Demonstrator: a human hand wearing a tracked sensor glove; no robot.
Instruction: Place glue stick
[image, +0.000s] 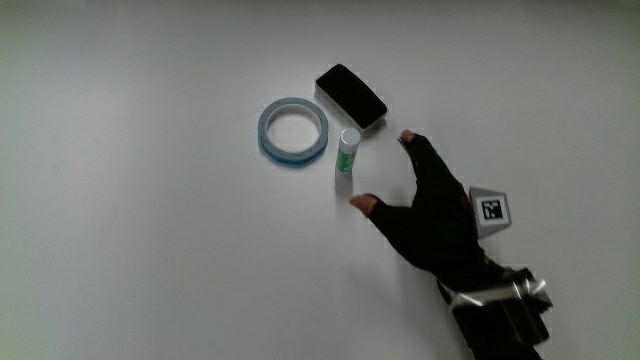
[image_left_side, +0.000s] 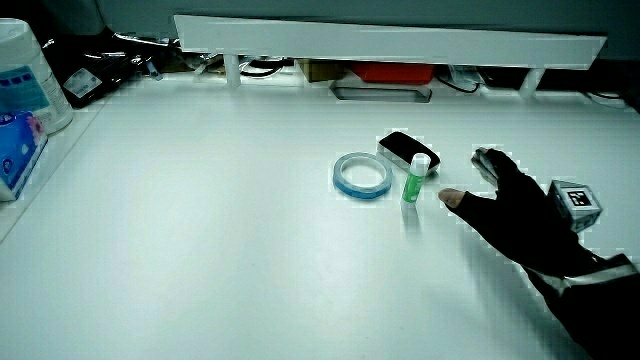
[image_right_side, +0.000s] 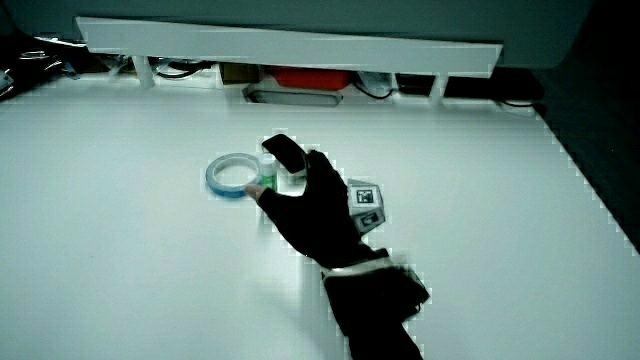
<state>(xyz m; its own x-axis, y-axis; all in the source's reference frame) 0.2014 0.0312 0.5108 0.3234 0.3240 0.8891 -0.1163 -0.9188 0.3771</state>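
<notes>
The glue stick (image: 347, 150) stands upright on the white table, a green tube with a pale cap, between the blue tape ring (image: 292, 130) and the black eraser block (image: 351, 96). It shows in both side views (image_left_side: 415, 178) (image_right_side: 268, 178), partly covered by the glove in one. The gloved hand (image: 392, 176) lies just beside the stick, nearer to the person, its fingers spread and holding nothing. The hand (image_left_side: 470, 180) is apart from the stick, with a small gap between them.
A low white partition (image_left_side: 390, 42) runs along the table's edge farthest from the person. A white container (image_left_side: 25, 75) and a blue packet (image_left_side: 15, 150) sit at the table's edge in a side view.
</notes>
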